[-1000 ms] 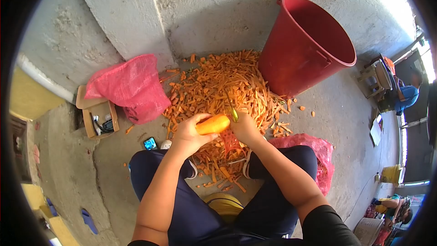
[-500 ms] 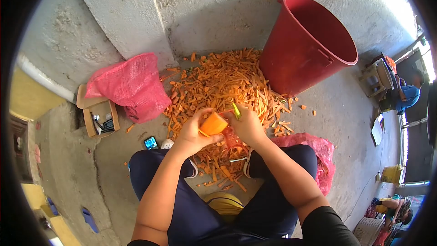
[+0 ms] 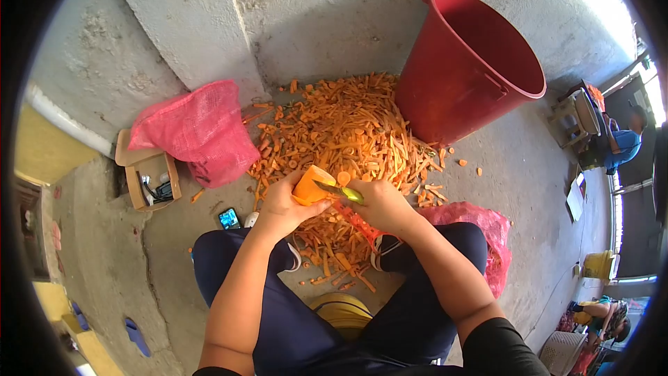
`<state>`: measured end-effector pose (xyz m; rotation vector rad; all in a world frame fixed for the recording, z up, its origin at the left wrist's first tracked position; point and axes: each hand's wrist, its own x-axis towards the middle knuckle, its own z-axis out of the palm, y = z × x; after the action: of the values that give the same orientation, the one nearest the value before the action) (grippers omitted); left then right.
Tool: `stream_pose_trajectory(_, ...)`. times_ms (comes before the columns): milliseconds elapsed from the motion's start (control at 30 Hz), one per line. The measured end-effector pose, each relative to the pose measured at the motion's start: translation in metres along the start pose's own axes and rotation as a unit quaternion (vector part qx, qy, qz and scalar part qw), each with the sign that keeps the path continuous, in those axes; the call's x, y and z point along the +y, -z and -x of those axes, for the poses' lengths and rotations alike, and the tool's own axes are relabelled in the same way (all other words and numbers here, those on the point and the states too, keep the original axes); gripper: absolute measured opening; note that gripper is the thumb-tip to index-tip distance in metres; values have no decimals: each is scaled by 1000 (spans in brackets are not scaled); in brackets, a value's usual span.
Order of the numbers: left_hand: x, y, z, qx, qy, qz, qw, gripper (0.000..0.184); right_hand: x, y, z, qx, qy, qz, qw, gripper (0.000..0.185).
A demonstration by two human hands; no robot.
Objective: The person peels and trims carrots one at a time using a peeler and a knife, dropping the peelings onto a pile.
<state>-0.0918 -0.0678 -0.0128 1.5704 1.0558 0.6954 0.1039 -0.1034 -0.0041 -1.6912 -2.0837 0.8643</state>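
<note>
My left hand is wrapped round a thick peeled carrot, its bright orange side facing up. In my right hand is a knife with a yellow-green handle; its dark blade points left and reaches the carrot's right side. A round carrot slice shows just above the blade; whether it is in the air or on the pile I cannot tell. Below my right hand there is red netting, partly hidden. Under both hands spreads a heap of carrot peelings and ends.
A tall red bin stands behind the heap by the wall. Pink mesh sacks lie left and right. An open cardboard box and a phone are on the floor at left. Other people sit far right.
The knife has swung from pointing up to lying leftward against the carrot. My left hand has shifted slightly left, tilting the carrot. A round slice now shows between the hands.
</note>
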Motion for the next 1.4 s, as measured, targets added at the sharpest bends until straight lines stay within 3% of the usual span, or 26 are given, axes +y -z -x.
stream_pose_trajectory(367,12,-2,1,41,-98,-97,990,33,-6,-9,-1,13,-45,-27,999,16)
stream_pose_trajectory(667,14,-5,3,61,-109,-174,977,30,0,-23,-1,3,-118,-19,993,17)
stream_pose_trajectory(867,9,-6,4,-56,40,-16,998,30,4,-27,-5,1,-133,7,991,17)
stream_pose_trajectory(967,12,-11,4,18,-85,-123,989,29,8,-31,-9,22,-120,-2,993,17)
stream_pose_trajectory(1167,9,-9,4,43,-171,-162,971,31,3,-29,-8,31,-112,1,993,18)
stream_pose_trajectory(1267,2,-1,2,-58,-109,-67,990,32,4,-32,-7,32,-106,1,994,19)
stream_pose_trajectory(1367,7,4,4,-158,119,173,965,30,5,-30,-11,39,-93,11,995,18)
stream_pose_trajectory(1400,9,2,6,-143,119,114,976,32,5,-30,-11,39,-95,12,995,17)
